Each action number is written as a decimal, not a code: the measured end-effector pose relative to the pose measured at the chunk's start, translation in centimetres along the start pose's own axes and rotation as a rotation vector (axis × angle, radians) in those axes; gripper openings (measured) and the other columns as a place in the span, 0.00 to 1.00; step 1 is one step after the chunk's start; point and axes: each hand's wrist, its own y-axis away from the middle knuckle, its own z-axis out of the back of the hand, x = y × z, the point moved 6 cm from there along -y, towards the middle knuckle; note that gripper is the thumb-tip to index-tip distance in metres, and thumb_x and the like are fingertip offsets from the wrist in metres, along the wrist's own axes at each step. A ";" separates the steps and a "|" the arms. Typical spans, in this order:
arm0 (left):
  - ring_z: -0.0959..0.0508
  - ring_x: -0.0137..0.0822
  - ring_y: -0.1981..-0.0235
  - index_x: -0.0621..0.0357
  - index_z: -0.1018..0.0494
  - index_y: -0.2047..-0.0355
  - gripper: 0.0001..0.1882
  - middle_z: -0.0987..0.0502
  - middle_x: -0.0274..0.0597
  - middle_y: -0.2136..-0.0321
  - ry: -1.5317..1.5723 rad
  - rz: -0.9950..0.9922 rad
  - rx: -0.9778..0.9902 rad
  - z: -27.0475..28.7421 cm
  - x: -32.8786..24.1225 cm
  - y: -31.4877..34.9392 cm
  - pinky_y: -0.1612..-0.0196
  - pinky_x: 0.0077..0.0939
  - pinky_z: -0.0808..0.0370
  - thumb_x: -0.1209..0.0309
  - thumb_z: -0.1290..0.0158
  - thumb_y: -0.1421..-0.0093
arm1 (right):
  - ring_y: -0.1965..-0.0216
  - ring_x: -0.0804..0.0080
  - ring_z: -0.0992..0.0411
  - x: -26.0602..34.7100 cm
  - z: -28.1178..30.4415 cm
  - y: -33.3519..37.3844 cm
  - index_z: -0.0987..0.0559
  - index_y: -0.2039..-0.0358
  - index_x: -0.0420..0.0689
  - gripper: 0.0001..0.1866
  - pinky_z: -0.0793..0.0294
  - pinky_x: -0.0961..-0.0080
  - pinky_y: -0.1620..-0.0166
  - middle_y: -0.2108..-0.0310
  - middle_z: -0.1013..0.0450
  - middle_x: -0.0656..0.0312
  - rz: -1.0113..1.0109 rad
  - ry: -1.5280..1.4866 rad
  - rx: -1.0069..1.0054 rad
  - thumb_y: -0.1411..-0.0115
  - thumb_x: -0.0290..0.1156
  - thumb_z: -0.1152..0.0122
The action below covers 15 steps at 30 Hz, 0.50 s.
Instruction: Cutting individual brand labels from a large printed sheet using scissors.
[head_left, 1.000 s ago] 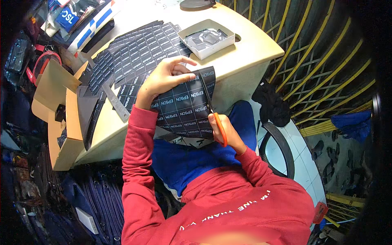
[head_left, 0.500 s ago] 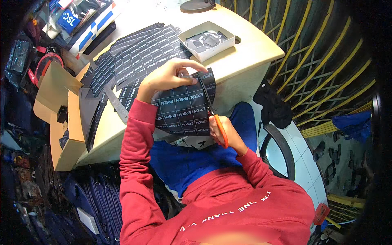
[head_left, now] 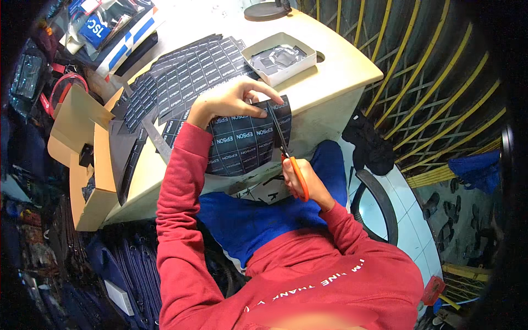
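Note:
My left hand [head_left: 228, 102] pinches the upper edge of a black sheet [head_left: 236, 140] printed with a grid of white-lettered rectangles. The sheet hangs bowed in front of the table's near edge. In my right hand [head_left: 316, 184] is a pair of scissors [head_left: 301, 179] with orange handles, my fingers in the loops. Its dark blades point up toward my left hand, and they lie along the sheet's right side, near a grid line. How far apart the blades are is hard to make out.
Overlapping black printed sheets [head_left: 192, 71] cover the table [head_left: 341, 66], with a metal ruler [head_left: 155, 137] beside them. A white box [head_left: 293, 71] holds small black pieces. An open cardboard box [head_left: 96, 195] stands at the table's left. A folding metal gate [head_left: 429, 82] rises at right.
The sheet's lower right part has risen and curved away from the scissors' handles. My left hand has shifted slightly. More small dark scraps show below the sheet.

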 end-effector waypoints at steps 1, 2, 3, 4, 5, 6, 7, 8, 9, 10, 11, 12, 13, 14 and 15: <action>0.29 0.23 0.59 0.55 0.24 0.57 0.20 0.24 0.34 0.57 -0.003 -0.020 0.003 0.0 -0.1 0.0 0.58 0.18 0.32 0.78 0.42 0.53 | 0.87 0.81 0.42 -0.1 0.0 -0.1 0.35 0.83 0.41 0.27 0.41 0.77 0.83 0.90 0.43 0.70 0.002 0.000 0.002 0.36 0.50 0.56; 0.29 0.21 0.64 0.55 0.25 0.56 0.21 0.24 0.33 0.57 -0.004 -0.044 0.008 0.0 -0.5 -0.1 0.62 0.16 0.31 0.78 0.41 0.53 | 0.86 0.80 0.42 0.0 0.1 -0.1 0.35 0.83 0.42 0.27 0.40 0.76 0.82 0.90 0.42 0.69 0.050 0.050 -0.001 0.36 0.50 0.57; 0.29 0.21 0.64 0.55 0.25 0.56 0.21 0.24 0.33 0.57 -0.005 -0.046 0.009 0.0 -0.8 -0.1 0.62 0.16 0.31 0.78 0.41 0.53 | 0.85 0.80 0.42 0.1 0.2 -0.1 0.35 0.83 0.42 0.27 0.39 0.76 0.80 0.89 0.42 0.69 0.099 0.101 -0.004 0.35 0.50 0.57; 0.33 0.19 0.70 0.55 0.25 0.55 0.22 0.24 0.31 0.57 0.006 -0.048 0.019 0.0 -1.1 -0.2 0.67 0.14 0.33 0.78 0.41 0.54 | 0.85 0.80 0.42 0.0 0.3 -0.1 0.35 0.83 0.42 0.27 0.39 0.76 0.80 0.89 0.42 0.69 0.099 0.102 -0.007 0.35 0.50 0.57; 0.36 0.17 0.75 0.55 0.25 0.55 0.23 0.24 0.30 0.57 0.016 -0.047 0.027 -0.1 -1.4 0.0 0.72 0.12 0.35 0.79 0.41 0.54 | 0.85 0.80 0.42 0.0 0.1 -0.2 0.35 0.82 0.42 0.26 0.39 0.76 0.80 0.88 0.42 0.70 0.099 0.048 0.025 0.35 0.51 0.58; 0.36 0.17 0.75 0.55 0.25 0.55 0.23 0.24 0.30 0.57 0.015 -0.046 0.026 -0.1 -1.2 0.0 0.72 0.12 0.35 0.79 0.41 0.54 | 0.84 0.80 0.42 -0.1 -0.1 -0.3 0.35 0.81 0.42 0.26 0.39 0.75 0.79 0.88 0.42 0.70 0.098 -0.006 0.057 0.35 0.51 0.58; 0.41 0.16 0.78 0.55 0.25 0.54 0.23 0.24 0.29 0.58 0.059 -0.032 0.044 -0.3 -0.7 0.0 0.74 0.12 0.38 0.78 0.41 0.55 | 0.84 0.80 0.42 -0.1 -0.1 -0.4 0.35 0.81 0.42 0.26 0.39 0.75 0.79 0.88 0.42 0.70 0.100 -0.006 0.058 0.35 0.51 0.58; 0.45 0.16 0.80 0.56 0.25 0.54 0.24 0.24 0.28 0.58 0.104 -0.019 0.063 -0.4 -0.6 -0.1 0.77 0.11 0.42 0.78 0.41 0.55 | 0.84 0.80 0.43 0.0 0.0 -0.5 0.35 0.81 0.42 0.26 0.40 0.76 0.80 0.87 0.43 0.70 0.125 0.022 0.060 0.35 0.52 0.59; 0.45 0.16 0.80 0.56 0.25 0.54 0.24 0.24 0.28 0.58 0.104 -0.020 0.063 -0.4 -0.6 -0.1 0.77 0.11 0.42 0.78 0.41 0.55 | 0.85 0.81 0.43 0.1 0.0 -0.5 0.36 0.81 0.43 0.27 0.40 0.77 0.80 0.87 0.43 0.71 0.149 0.050 0.061 0.36 0.53 0.59; 0.44 0.16 0.79 0.56 0.25 0.54 0.24 0.24 0.28 0.59 0.101 -0.003 0.089 -0.5 -0.5 -0.1 0.77 0.11 0.41 0.77 0.40 0.55 | 0.85 0.81 0.43 0.3 0.1 -0.4 0.36 0.81 0.43 0.27 0.40 0.77 0.80 0.87 0.43 0.71 0.150 0.051 0.060 0.36 0.53 0.59; 0.43 0.15 0.79 0.57 0.25 0.54 0.24 0.24 0.28 0.59 0.097 0.016 0.113 -0.6 -0.5 -0.1 0.76 0.11 0.41 0.77 0.40 0.55 | 0.85 0.82 0.44 0.3 0.0 -0.4 0.36 0.81 0.43 0.27 0.41 0.78 0.81 0.87 0.43 0.71 0.119 0.022 0.072 0.36 0.54 0.60; 0.43 0.15 0.79 0.57 0.25 0.54 0.24 0.24 0.28 0.59 0.096 0.016 0.113 -0.6 -0.3 -0.1 0.76 0.11 0.41 0.77 0.40 0.55 | 0.85 0.83 0.44 0.2 0.0 -0.3 0.36 0.82 0.43 0.28 0.42 0.80 0.81 0.87 0.43 0.71 0.089 -0.007 0.085 0.36 0.54 0.60; 0.43 0.15 0.79 0.57 0.26 0.54 0.24 0.24 0.28 0.59 0.087 0.002 0.110 -0.5 -0.1 -0.2 0.76 0.10 0.41 0.76 0.39 0.55 | 0.85 0.83 0.44 0.2 -0.1 -0.4 0.36 0.82 0.43 0.28 0.42 0.80 0.81 0.87 0.43 0.71 0.090 -0.007 0.085 0.36 0.54 0.60; 0.43 0.15 0.79 0.57 0.26 0.54 0.25 0.24 0.28 0.59 0.079 -0.015 0.109 -0.6 -0.3 -0.3 0.76 0.10 0.41 0.75 0.39 0.55 | 0.86 0.84 0.44 0.2 0.0 -0.3 0.36 0.82 0.44 0.28 0.42 0.81 0.82 0.87 0.42 0.71 0.087 -0.009 0.079 0.36 0.55 0.60; 0.43 0.15 0.79 0.57 0.26 0.54 0.25 0.24 0.28 0.59 0.079 -0.016 0.110 -0.5 -0.5 -0.3 0.76 0.10 0.41 0.75 0.39 0.55 | 0.86 0.84 0.43 0.2 0.1 -0.3 0.37 0.82 0.44 0.28 0.42 0.82 0.83 0.88 0.42 0.71 0.085 -0.012 0.073 0.36 0.56 0.60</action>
